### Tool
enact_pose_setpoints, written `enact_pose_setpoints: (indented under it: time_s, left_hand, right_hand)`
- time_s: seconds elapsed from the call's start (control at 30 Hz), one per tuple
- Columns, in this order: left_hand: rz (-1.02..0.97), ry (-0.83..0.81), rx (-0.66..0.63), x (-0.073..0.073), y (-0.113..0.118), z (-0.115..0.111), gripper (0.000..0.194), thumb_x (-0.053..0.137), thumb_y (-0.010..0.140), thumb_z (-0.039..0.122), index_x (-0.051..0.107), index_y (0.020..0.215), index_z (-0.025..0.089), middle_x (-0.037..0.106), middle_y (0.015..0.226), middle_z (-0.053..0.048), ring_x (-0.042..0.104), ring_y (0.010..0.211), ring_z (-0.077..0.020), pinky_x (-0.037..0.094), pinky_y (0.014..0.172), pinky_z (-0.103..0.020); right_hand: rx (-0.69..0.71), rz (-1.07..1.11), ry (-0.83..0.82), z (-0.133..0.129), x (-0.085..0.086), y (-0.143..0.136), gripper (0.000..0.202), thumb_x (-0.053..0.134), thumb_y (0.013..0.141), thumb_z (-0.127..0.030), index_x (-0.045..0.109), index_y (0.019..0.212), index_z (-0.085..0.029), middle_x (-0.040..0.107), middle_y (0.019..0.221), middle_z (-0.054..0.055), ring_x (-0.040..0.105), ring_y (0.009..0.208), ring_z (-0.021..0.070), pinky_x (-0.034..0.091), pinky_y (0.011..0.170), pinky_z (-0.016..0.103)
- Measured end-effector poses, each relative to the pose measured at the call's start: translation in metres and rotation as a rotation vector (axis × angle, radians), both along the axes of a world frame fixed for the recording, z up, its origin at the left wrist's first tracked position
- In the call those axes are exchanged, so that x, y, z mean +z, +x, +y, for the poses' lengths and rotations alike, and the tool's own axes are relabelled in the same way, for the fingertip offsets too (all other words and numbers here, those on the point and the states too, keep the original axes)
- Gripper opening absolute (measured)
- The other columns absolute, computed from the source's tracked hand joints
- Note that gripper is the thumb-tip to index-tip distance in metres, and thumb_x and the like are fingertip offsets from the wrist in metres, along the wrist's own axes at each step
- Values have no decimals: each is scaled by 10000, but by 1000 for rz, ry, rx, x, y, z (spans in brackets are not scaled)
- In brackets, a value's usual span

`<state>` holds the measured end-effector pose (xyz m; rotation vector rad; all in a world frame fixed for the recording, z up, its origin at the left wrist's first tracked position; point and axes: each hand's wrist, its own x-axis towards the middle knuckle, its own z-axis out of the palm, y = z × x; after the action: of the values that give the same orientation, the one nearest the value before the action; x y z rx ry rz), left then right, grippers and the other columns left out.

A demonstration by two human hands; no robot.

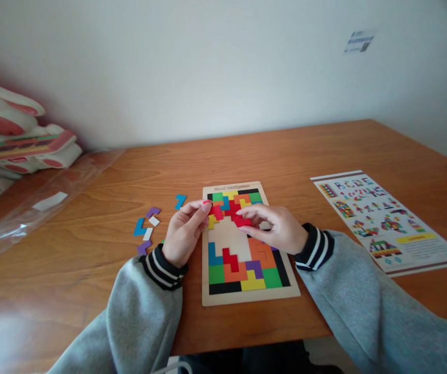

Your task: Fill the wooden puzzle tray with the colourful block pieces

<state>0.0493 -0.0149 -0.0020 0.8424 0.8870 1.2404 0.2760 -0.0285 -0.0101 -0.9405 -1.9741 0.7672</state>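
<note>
A wooden puzzle board point(247, 298) with colourful block-shaped pieces lies in front of me, and pale wood shows in its middle. My left hand point(184, 234) is over the board's upper left edge, thumb and forefinger pinched on a red puzzle piece point(217, 212). Over the upper right part, my right hand point(280, 226) has its fingertips closed on another red puzzle piece point(241, 221). Whether that piece is lifted or touches the board I cannot tell. Lower down, a red piece point(229, 259) lies beside an orange one point(236, 274).
Left of the board are several loose pieces, among them a blue one point(140, 227), a purple one point(144, 248) and a white one point(154, 221). A printed pattern sheet point(403, 228) lies at right. A clear plastic bag point(52, 202) and a toy keyboard figure point(24, 140) are at far left.
</note>
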Motion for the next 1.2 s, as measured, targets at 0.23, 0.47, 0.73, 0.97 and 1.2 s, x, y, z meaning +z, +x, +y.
enact_pose_setpoints:
  time_s: [0.23, 0.47, 0.73, 0.97, 1.2]
  left_hand:
    - [-7, -17, 17, -1, 1, 0, 342, 917, 624, 369, 733, 825, 163, 615, 655, 36, 488, 555, -44, 395, 530, -160]
    - [-4, -4, 40, -2, 1, 1, 354, 929, 596, 388, 739, 794, 164, 632, 693, 27, 468, 558, -40, 380, 517, -156]
    - [27, 30, 25, -2, 1, 0, 363, 915, 616, 414, 733, 802, 161, 583, 641, 38, 441, 551, -43, 368, 518, -162]
    - [26, 14, 33, -2, 1, 1, 352, 917, 617, 401, 740, 809, 164, 615, 689, 28, 452, 560, -42, 367, 520, -162]
    - [28, 17, 35, -1, 1, 1, 357, 917, 606, 406, 742, 806, 169, 641, 706, 23, 466, 565, -49, 367, 524, -177]
  right_hand:
    - [-39, -116, 289, -4, 5, -2, 154, 622, 946, -202, 685, 1085, -221, 727, 938, 31, 684, 760, 130, 598, 699, 254]
    - [158, -393, 589, -9, 9, -4, 209, 532, 975, -116, 699, 1097, -144, 731, 969, 87, 674, 887, 195, 603, 844, 376]
    - [258, -405, 542, -8, 7, -3, 205, 629, 957, -348, 738, 964, -175, 746, 1011, 90, 655, 916, 206, 557, 831, 391]
    - [166, -427, 391, -6, 4, -2, 253, 640, 945, -403, 721, 1040, -182, 759, 1023, 76, 675, 923, 217, 500, 892, 421]
    - [211, -427, 254, -7, 7, -1, 240, 681, 918, -324, 691, 1126, -206, 753, 1117, 63, 679, 1005, 212, 442, 963, 421]
